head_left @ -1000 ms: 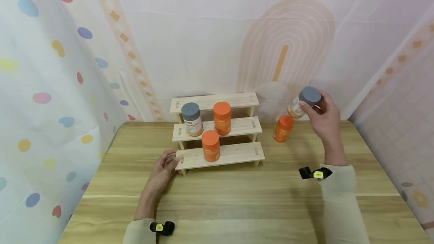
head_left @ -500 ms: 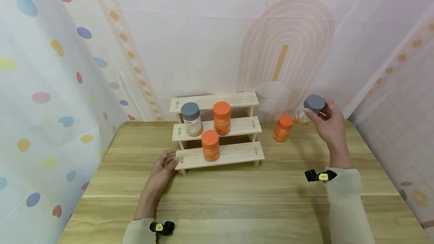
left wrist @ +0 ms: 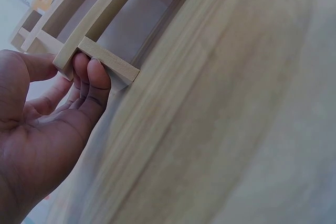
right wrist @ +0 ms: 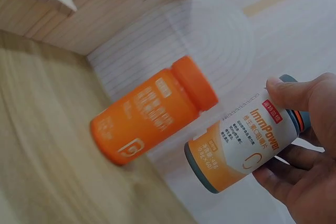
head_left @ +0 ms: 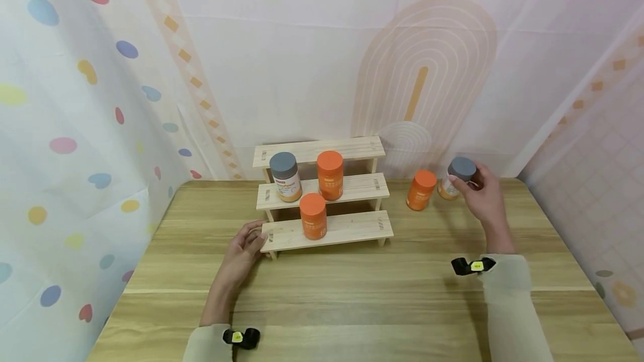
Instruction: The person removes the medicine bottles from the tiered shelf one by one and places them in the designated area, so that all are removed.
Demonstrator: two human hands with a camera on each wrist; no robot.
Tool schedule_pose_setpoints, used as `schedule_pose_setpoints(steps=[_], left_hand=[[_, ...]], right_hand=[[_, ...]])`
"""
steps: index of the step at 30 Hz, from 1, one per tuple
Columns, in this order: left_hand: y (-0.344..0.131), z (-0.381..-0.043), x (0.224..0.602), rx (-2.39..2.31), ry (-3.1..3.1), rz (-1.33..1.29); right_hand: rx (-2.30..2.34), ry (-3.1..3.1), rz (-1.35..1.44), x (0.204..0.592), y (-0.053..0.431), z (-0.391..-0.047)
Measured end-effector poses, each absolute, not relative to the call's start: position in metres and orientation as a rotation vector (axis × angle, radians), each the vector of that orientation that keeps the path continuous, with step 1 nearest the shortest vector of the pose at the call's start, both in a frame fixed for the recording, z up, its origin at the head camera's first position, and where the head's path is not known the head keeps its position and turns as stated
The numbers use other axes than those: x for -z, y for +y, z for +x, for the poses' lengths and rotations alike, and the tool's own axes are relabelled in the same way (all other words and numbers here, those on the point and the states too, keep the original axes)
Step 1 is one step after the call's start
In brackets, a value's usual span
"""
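Observation:
My right hand (head_left: 486, 199) grips a grey-capped supplement bottle (right wrist: 239, 142) near its cap, thumb on the label side and fingers behind. The bottle has a white and orange label and is right beside an orange supplement bottle (head_left: 420, 191), which stands on the table right of the rack. At the left, my left hand (head_left: 239, 255) pinches the end of the lowest board of a three-step wooden display rack (head_left: 357, 229); the left wrist view shows its fingertips (left wrist: 97, 72) curled under the board by the leg.
On the rack's middle step stand another grey-capped bottle (head_left: 285, 177) and an orange bottle (head_left: 330, 176). One more orange bottle (head_left: 313, 218) stands on the lowest step. A patterned curtain (head_left: 302, 71) hangs behind the wooden table (head_left: 352, 300).
My right hand has lowered the grey-capped bottle, first drifting right and then slightly back left, down beside the orange bottle. The left hand stays on the rack.

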State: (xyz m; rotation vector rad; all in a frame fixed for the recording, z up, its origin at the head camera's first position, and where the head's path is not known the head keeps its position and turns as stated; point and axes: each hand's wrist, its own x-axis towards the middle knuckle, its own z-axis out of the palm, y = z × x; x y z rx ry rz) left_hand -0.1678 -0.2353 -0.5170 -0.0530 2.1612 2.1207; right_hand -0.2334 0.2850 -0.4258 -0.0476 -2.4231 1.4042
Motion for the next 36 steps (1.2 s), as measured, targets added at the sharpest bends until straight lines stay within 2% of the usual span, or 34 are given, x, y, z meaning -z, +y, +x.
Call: schedule_pose_setpoints(steps=[21,36], left_hand=[[-0.236,-0.17,0.516,-2.153,2.107,-0.015],[-0.235,-0.167,0.517,-2.158,2.115,-0.042]], right_hand=[[-1.601,-2.609,-0.045,0.462,0.294,-0.243],[-1.658,-2.68,-0.006,0.461,0.296,-0.244]])
